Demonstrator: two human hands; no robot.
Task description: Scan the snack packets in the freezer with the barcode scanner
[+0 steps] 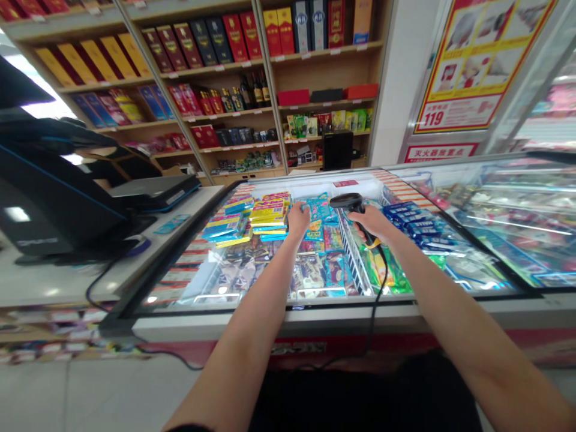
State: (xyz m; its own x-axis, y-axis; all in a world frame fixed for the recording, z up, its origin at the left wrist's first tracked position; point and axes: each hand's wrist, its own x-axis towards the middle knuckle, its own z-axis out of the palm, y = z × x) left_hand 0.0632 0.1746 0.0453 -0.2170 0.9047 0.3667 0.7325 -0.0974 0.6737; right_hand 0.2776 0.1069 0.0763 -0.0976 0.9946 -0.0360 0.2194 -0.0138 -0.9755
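My right hand (371,221) is wrapped round the handle of a black barcode scanner (345,201), its head pointing left and its cable hanging down. My left hand (299,219) is closed at the left edge of a light-blue snack packet (320,207), which it seems to grip; the fingertips are partly hidden. Just left of that hand stand stacks of yellow and blue packs (269,215). Both hands are over the glass top of a chest freezer (207,327). Several dark-blue packs (411,221) lie to the right of the scanner.
A black checkout terminal (49,192) and a scale (155,191) stand on the counter at left. Through the freezer glass show wrapped goods and a white wire divider (353,255). Shelves of boxed goods (216,39) stand behind. The scanner cable (374,312) hangs over the freezer's front.
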